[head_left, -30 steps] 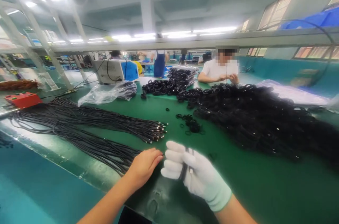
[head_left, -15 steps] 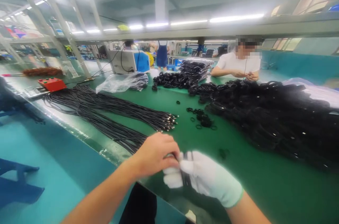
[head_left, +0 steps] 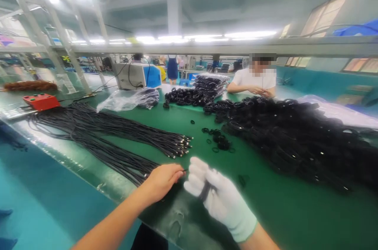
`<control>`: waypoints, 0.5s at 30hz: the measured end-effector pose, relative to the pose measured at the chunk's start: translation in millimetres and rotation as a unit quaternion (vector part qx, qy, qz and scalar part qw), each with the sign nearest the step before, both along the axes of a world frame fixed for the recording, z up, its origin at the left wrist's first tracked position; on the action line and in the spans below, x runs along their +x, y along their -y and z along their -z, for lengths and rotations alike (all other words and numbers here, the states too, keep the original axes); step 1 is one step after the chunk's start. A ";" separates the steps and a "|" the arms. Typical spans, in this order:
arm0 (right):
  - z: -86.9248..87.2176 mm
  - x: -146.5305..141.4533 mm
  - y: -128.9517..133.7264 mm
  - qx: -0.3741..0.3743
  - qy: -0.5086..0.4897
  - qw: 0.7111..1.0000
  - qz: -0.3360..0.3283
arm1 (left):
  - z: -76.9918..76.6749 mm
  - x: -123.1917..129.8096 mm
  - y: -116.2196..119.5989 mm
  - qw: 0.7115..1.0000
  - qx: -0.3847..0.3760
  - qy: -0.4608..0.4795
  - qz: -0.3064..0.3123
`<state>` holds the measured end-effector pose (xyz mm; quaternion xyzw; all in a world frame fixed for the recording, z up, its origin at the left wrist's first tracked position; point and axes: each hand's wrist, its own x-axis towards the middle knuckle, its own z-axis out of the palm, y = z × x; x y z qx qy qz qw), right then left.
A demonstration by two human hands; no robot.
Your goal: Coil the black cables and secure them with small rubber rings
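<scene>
My left hand, bare, is closed at the near end of the lower black cable bundle. A thin black tip, apparently a cable's, sticks out past its fingertips. To its right, my right hand in a white glove is curled around a black looped cable; the fingers hide most of it. The two hands are slightly apart above the green table. Beyond them lies an upper bundle of straight black cables with metal plugs at its right end.
A large heap of coiled black cables covers the right side. Small black rings lie mid-table. Farther back are a plastic bag, a red control box, a white-and-blue machine and a seated person.
My left hand has drawn away leftward from the gloved right hand, leaving a gap between them. The glove has turned, its fingers now raised. The camera view has shifted slightly.
</scene>
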<state>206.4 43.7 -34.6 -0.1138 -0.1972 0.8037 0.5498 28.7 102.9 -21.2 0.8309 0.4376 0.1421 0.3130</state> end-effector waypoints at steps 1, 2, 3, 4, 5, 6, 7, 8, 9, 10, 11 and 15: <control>-1.0 5.6 -3.2 -0.003 0.009 0.999 0.037 | 0.7 2.1 3.5 0.997 0.050 -0.053 -0.026; -1.8 10.7 -6.1 -0.008 0.018 0.998 0.065 | 1.7 5.3 8.8 0.989 0.094 -0.103 -0.046; -2.2 15.1 -8.5 -0.011 0.026 0.996 0.085 | 2.6 9.5 15.7 0.979 0.129 -0.148 -0.061; -2.3 18.4 -10.3 -0.014 0.034 0.994 0.100 | 3.2 14.3 23.5 0.969 0.149 -0.184 -0.071; -2.3 20.5 -11.5 -0.015 0.042 0.993 0.108 | 3.6 19.4 31.8 0.961 0.163 -0.211 -0.074; -2.4 21.6 -11.9 -0.015 0.049 0.992 0.113 | 3.7 24.2 39.9 0.955 0.175 -0.229 -0.072; -2.4 21.8 -11.9 -0.014 0.056 0.992 0.116 | 3.6 28.5 47.3 0.951 0.187 -0.239 -0.066; -2.6 21.3 -11.6 -0.014 0.064 0.991 0.118 | 3.5 32.0 53.4 0.949 0.199 -0.239 -0.056; -2.7 20.3 -11.0 -0.013 0.073 0.990 0.118 | 3.4 34.3 58.1 0.949 0.213 -0.230 -0.043; -2.7 19.0 -10.4 -0.013 0.085 0.989 0.117 | 3.1 35.4 61.0 0.949 0.229 -0.214 -0.027; -2.4 17.4 -9.8 -0.014 0.101 0.988 0.115 | 2.4 35.2 62.1 0.948 0.251 -0.195 -0.011; 1.7 9.4 -7.0 -0.005 0.178 0.981 0.081 | -12.4 24.7 48.0 0.910 0.385 -0.129 0.087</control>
